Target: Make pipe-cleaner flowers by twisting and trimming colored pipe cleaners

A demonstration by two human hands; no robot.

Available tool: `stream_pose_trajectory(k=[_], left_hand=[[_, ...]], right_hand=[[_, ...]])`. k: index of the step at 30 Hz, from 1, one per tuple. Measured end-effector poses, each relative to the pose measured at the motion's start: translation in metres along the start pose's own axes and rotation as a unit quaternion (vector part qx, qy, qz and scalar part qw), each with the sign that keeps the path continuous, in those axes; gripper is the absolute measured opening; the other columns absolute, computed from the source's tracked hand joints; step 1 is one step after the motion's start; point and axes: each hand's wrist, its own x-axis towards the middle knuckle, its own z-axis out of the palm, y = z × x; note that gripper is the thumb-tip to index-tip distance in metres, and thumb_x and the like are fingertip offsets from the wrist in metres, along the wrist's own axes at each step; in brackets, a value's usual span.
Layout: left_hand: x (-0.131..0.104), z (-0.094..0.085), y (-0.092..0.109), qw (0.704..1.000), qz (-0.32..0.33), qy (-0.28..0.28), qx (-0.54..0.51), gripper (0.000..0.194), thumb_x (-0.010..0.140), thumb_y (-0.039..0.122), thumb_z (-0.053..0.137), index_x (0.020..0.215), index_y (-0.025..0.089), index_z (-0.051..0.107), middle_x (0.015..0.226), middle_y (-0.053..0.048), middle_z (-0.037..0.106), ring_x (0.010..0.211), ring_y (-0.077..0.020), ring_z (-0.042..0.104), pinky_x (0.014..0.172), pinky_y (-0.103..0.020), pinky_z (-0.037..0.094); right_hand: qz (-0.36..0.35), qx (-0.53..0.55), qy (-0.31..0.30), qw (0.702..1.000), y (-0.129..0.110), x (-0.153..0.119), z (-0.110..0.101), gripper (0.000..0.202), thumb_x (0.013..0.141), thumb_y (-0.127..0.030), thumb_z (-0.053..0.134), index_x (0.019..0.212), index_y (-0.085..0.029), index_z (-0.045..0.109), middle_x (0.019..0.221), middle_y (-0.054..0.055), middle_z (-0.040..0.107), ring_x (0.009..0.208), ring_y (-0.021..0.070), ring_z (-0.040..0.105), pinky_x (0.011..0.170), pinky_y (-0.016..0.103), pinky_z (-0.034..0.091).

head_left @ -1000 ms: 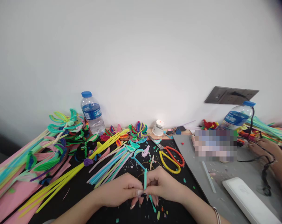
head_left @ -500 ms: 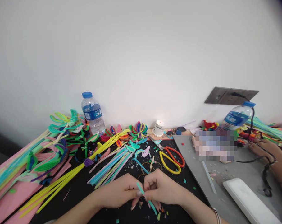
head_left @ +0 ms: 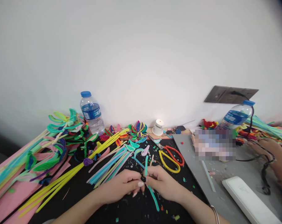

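Note:
Low in the middle of the head view, my left hand (head_left: 121, 187) and my right hand (head_left: 165, 184) meet with their fingertips pinched together. Between them is a teal pipe cleaner (head_left: 153, 199), one end pointing up past the fingers and the other hanging down to the right. A small black spot shows at the right thumb tip; I cannot tell if it is a painted nail. Just beyond the hands lie a bent blue pipe cleaner (head_left: 138, 161), a lilac loop (head_left: 145, 151) and scissors (head_left: 170, 160) with yellow and red handles.
Pipe-cleaner flowers (head_left: 138, 130) and bundled yellow pipe cleaners (head_left: 85, 165) cover the left. A water bottle (head_left: 91, 113) and a paper cup (head_left: 158, 127) stand by the wall. At right are a grey board (head_left: 201, 183), a white case (head_left: 248, 199), a cable and another person's hand (head_left: 266, 152).
The teal pipe cleaner has turned more upright, its upper end moving right and up. My hands have shifted slightly, the right fingers now higher on it.

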Motion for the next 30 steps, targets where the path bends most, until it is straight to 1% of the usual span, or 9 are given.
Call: stream_pose_trajectory(k=[7,11,14,16,19,21,23,26,30], left_hand=[[0.001,0.008,0.004,0.990,0.056,0.088,0.100,0.029,0.087,0.025,0.046,0.064,0.015,0.060,0.057,0.003,0.052,0.060,-0.0118,0.050,0.061,-0.020,0.036],[-0.001,0.014,0.005,0.961,0.127,0.136,0.206,0.032,0.090,0.022,0.040,0.061,0.016,0.053,0.062,0.001,0.049,0.061,-0.0122,0.047,0.059,-0.022,0.032],[-0.002,0.012,0.007,0.963,0.115,0.145,0.194,0.034,0.090,0.023,0.040,0.058,0.016,0.050,0.060,0.001,0.046,0.060,-0.0119,0.046,0.058,-0.022,0.031],[-0.001,0.009,0.007,0.978,0.081,0.137,0.134,0.037,0.090,0.027,0.043,0.055,0.016,0.049,0.056,0.003,0.046,0.058,-0.0111,0.046,0.058,-0.022,0.031],[0.001,0.002,0.002,0.995,0.037,0.097,-0.001,0.035,0.088,0.038,0.046,0.065,0.014,0.057,0.053,0.004,0.047,0.052,-0.0095,0.043,0.052,-0.021,0.029],[0.002,-0.001,-0.003,0.994,0.014,0.068,-0.081,0.039,0.085,0.047,0.050,0.069,0.012,0.059,0.050,0.005,0.046,0.046,-0.0079,0.037,0.047,-0.021,0.024],[0.002,-0.002,-0.007,0.991,0.001,0.043,-0.125,0.041,0.082,0.050,0.053,0.070,0.012,0.060,0.049,0.005,0.046,0.044,-0.0069,0.034,0.045,-0.021,0.021],[0.001,-0.001,-0.008,0.988,-0.009,0.013,-0.150,0.040,0.080,0.049,0.056,0.068,0.011,0.061,0.048,0.005,0.047,0.043,-0.0064,0.033,0.046,-0.021,0.021],[0.001,0.001,-0.005,0.988,-0.018,-0.011,-0.150,0.038,0.080,0.046,0.057,0.067,0.011,0.062,0.047,0.005,0.046,0.043,-0.0067,0.033,0.045,-0.021,0.021]], right_hand=[[0.010,0.067,0.002,0.998,0.002,0.001,0.004,0.045,0.083,-0.056,0.050,0.069,-0.013,0.052,0.058,-0.005,0.041,0.049,0.0063,0.031,0.045,0.019,0.023],[0.077,0.138,0.028,0.987,0.006,0.004,0.008,0.043,0.078,-0.056,0.056,0.064,-0.017,0.044,0.051,-0.009,0.028,0.044,0.0050,0.020,0.041,0.019,0.015],[0.080,0.134,0.056,0.986,0.007,0.004,0.006,0.041,0.083,-0.050,0.051,0.060,-0.018,0.038,0.049,-0.009,0.027,0.043,0.0057,0.021,0.041,0.019,0.017],[0.028,0.065,0.096,0.993,0.004,0.003,0.000,0.037,0.087,-0.041,0.046,0.060,-0.017,0.040,0.051,-0.006,0.035,0.047,0.0071,0.029,0.045,0.019,0.024],[-0.069,-0.070,0.154,0.983,-0.003,-0.001,-0.010,0.008,0.085,-0.022,0.050,0.086,-0.017,0.055,0.072,0.000,0.051,0.058,0.0099,0.041,0.053,0.021,0.035],[-0.134,-0.146,0.137,0.971,-0.007,-0.003,-0.014,0.021,0.082,-0.016,0.053,0.102,-0.019,0.058,0.098,0.007,0.056,0.074,0.0135,0.050,0.064,0.025,0.042],[-0.182,-0.185,0.105,0.960,-0.008,-0.004,-0.015,0.024,0.082,-0.015,0.054,0.105,-0.021,0.060,0.112,0.009,0.056,0.091,0.0172,0.054,0.078,0.030,0.044],[-0.216,-0.195,0.070,0.954,-0.006,-0.004,-0.012,0.017,0.086,-0.017,0.052,0.099,-0.020,0.062,0.102,0.008,0.063,0.096,0.0172,0.056,0.086,0.031,0.043],[-0.212,-0.223,0.055,0.950,-0.004,-0.004,-0.009,0.013,0.089,-0.023,0.049,0.092,-0.019,0.061,0.086,0.006,0.062,0.081,0.0153,0.056,0.075,0.027,0.044]])
